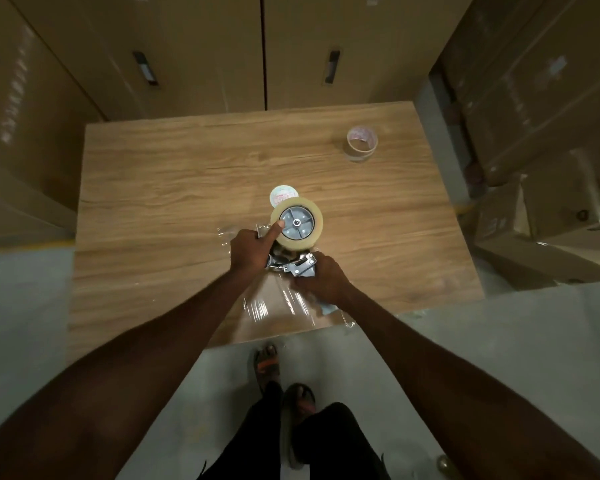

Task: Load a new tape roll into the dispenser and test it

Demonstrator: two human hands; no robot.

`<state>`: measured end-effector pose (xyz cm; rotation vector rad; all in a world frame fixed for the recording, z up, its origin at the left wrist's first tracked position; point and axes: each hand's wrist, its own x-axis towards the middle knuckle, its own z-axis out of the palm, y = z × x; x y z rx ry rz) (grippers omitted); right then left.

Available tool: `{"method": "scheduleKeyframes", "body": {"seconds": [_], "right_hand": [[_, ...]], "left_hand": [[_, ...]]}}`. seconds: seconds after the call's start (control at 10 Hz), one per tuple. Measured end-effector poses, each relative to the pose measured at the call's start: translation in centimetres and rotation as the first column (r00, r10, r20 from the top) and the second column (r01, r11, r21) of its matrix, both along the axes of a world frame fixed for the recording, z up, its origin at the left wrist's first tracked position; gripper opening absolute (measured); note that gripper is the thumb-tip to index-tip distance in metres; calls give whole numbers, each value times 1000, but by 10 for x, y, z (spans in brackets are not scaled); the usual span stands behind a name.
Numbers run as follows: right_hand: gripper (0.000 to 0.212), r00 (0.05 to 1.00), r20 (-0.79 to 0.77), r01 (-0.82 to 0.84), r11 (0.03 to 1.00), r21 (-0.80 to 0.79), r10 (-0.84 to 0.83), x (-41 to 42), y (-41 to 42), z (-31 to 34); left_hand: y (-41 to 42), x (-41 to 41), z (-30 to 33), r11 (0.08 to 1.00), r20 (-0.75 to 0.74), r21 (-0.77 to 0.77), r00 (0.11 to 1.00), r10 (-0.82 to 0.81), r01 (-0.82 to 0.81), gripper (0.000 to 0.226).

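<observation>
taking the tape dispenser (293,261) near the middle of the wooden table (153,188) as the landmark: just to its left lies a crumpled scrap of clear film (224,233) on the tabletop. the left hand (248,249) comes in from that side, its fingers curled closed against the dispenser's left flank, with the thumb (274,230) stretched out and pressing on the face of the new tape roll (297,223). so that hand is closed around the frame, thumb on the roll.

the roll itself sits on the dispenser's grey hub (297,222), on the far end of the tool, and looks fully seated there. just beyond it, touching its far edge in this view, lies a round white label disc (284,195) on the table.

below the dispenser, toward the person, a sheet of clear wrapping (281,303) is spread to the table's near edge. on the dispenser's right, the right hand (326,280) wraps the metal near end of the tool, by the bracket; its fingers are folded shut on that part, though i cannot tell whether it also pinches a tape end. well off to the far right of the dispenser, an empty-looking tape core (362,143) stands alone.

my reading: mounting the roll is done, and the old core is out. what seems left is pulling the tape's free end through the roller and past the blade, which i cannot see done here, and then the test pull on some surface.
</observation>
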<state>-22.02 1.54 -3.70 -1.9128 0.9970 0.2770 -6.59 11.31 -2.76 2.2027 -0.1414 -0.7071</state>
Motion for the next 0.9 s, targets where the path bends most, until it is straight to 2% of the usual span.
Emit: {"method": "scheduleKeyframes", "body": {"seconds": [0.1, 0.2, 0.3, 0.4, 0.5, 0.7, 0.8, 0.9], "right_hand": [[41, 1000, -17, -7, 1000, -16, 7, 2, 6, -7], [45, 1000, -4, 18, 998, -52, -18, 2, 11, -10], [56, 1000, -27, -12, 996, -83, 10, 4, 14, -9], [60, 998, -14, -55, 994, -96, 54, 5, 12, -10], [47, 996, -20, -85, 992, -95, 84, 5, 7, -2], [60, 970, -31, -243, 948, -204, 242, -4, -8, 12], [69, 954, -71, -296, 874, -385, 292, -8, -13, 22], [68, 944, -53, -302, 783, -544, 327, -2, -21, 35]], "left_hand": [[-2, 1, -6, 998, 23, 51, 999, -23, 22, 71], [-5, 1, -12, 986, 170, 150, 980, -101, 75, 82], [-6, 0, -17, 967, 276, 217, 942, -190, 131, 78], [-8, -2, -14, 971, 275, 197, 942, -190, 138, 76], [-10, -3, -12, 964, 305, 210, 926, -220, 160, 75], [-9, -5, -4, 957, 317, 206, 912, -261, 203, 65], [-5, -4, 1, 957, 320, 190, 907, -273, 221, 62], [-9, 2, 12, 951, 361, 183, 882, -302, 250, 68]]}}
